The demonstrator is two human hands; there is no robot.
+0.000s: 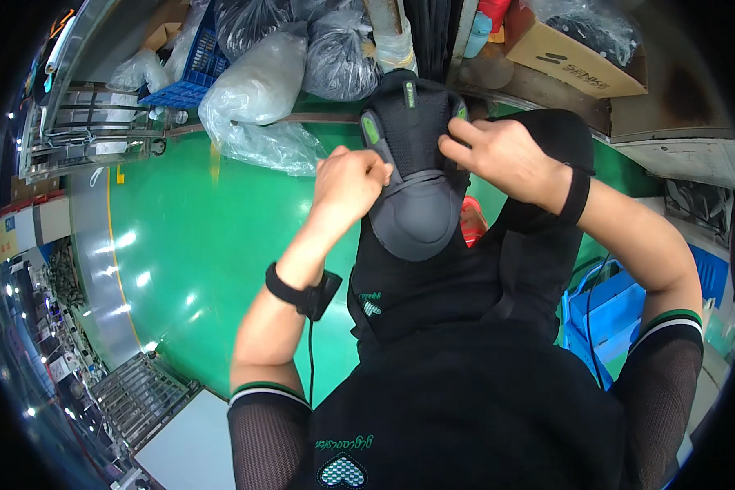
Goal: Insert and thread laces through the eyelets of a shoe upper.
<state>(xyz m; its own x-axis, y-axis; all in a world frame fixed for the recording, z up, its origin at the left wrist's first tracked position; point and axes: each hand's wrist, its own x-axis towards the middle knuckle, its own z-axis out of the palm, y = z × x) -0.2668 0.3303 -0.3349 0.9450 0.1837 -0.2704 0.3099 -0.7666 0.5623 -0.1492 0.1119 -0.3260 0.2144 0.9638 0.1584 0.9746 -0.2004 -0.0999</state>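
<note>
Fingers (378, 170) of the left hand (343, 188): curled in close at the piece's 9 o'clock edge; pinch hidden, hold cannot be told. Fingers of the right hand (510, 155): bent, slightly parted, tips at its upper 2 o'clock edge; hold likewise cannot be told. Remaining items by size in view, clock positions taken from the piece. Floor, green, glossy (245, 220), widest toward 8 o'clock. Shoe-like piece, black and dark grey (420, 216), at the clock's centre, between the hands: rounded cap at 6 o'clock, mesh panel toward 12, green patches at both sides, narrow band across the middle. Clear plastic bag (253, 90), filled, 10 o'clock. Metal rack (90, 122), 9 o'clock, near the rim. Cardboard carton (563, 61), 2 o'clock, plastic wrapping inside. Blue plastic item (621, 314), 4 o'clock. Dark-filled bag (343, 57), 11 o'clock. Wristbands, black, two: one with a boxy attachment (322, 296), between 7 and 8 o'clock; one plain (577, 196), 3 o'clock. Red object (471, 222), partly covered, between 4 and 5 o'clock.
</note>
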